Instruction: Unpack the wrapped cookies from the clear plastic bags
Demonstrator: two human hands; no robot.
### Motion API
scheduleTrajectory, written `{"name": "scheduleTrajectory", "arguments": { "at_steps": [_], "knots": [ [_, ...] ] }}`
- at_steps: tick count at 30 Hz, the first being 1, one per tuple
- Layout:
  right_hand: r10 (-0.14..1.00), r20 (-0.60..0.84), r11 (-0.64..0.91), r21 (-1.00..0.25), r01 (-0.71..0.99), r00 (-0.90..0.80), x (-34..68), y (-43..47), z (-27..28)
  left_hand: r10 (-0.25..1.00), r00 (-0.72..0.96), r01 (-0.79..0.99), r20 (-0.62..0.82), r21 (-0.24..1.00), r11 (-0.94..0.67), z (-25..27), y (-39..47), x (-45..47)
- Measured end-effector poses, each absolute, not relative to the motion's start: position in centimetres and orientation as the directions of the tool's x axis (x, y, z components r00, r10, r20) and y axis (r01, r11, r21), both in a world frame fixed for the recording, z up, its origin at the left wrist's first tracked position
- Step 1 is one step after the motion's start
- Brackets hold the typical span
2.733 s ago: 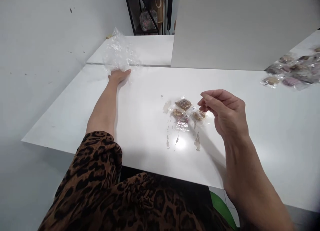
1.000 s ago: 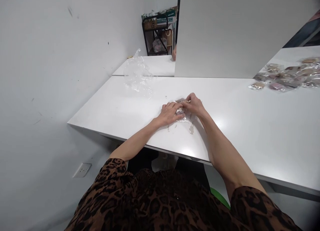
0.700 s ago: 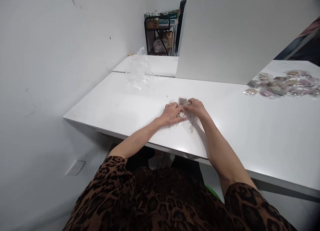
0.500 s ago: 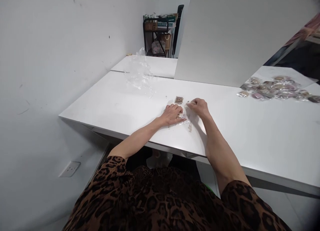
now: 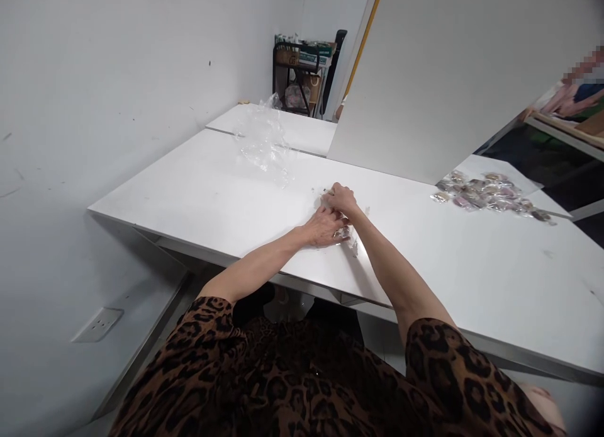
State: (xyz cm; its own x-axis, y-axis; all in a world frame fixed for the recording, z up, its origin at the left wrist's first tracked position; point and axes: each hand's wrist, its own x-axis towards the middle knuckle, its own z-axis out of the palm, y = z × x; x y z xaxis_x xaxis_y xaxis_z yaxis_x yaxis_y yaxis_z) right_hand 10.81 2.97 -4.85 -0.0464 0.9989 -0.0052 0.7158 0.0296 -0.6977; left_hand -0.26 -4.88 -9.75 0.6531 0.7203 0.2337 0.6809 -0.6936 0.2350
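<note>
My left hand [image 5: 323, 228] rests palm down on the white table, its fingers curled over a small clear plastic packet [image 5: 343, 234] whose crinkled edge shows by the thumb. Just beyond it my right hand [image 5: 342, 199] reaches across, fingertips bent down and pressed together near the left knuckles. What they pinch is hidden; a pale scrap shows beside them. Small pale crumbs [image 5: 355, 249] lie on the table right of the left hand. The small brown square packet is out of sight now, perhaps behind my right hand.
A large crumpled clear plastic bag [image 5: 264, 141] lies at the back left of the table [image 5: 165, 204]. Several small wrapped packets [image 5: 491, 191] are heaped at the right, beside a tall grey panel [image 5: 415, 78]. Behind stands a black shelf cart [image 5: 297, 68]. A wall borders the left.
My right hand has moved left and now crosses just beyond my left hand, over where the brown packet lay. My left hand stays on the clear packet. The view has tilted and shifted somewhat.
</note>
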Motion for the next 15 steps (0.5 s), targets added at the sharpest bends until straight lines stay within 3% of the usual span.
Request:
{"name": "scheduleTrajectory", "arguments": {
  "at_steps": [5, 15],
  "knots": [
    [0.992, 0.027, 0.102, -0.755, 0.648, -0.124, 11.1, 2.4, -5.3, 0.678, 0.703, 0.636, 0.214, 0.236, -0.735, -9.5, -4.7, -0.6],
    [0.994, -0.036, -0.062, -0.966, 0.251, 0.106, 24.1, -5.2, -5.9, 0.631, 0.758, 0.573, 0.168, 0.29, -0.766, -8.6, -5.4, -1.2]
  ]
}}
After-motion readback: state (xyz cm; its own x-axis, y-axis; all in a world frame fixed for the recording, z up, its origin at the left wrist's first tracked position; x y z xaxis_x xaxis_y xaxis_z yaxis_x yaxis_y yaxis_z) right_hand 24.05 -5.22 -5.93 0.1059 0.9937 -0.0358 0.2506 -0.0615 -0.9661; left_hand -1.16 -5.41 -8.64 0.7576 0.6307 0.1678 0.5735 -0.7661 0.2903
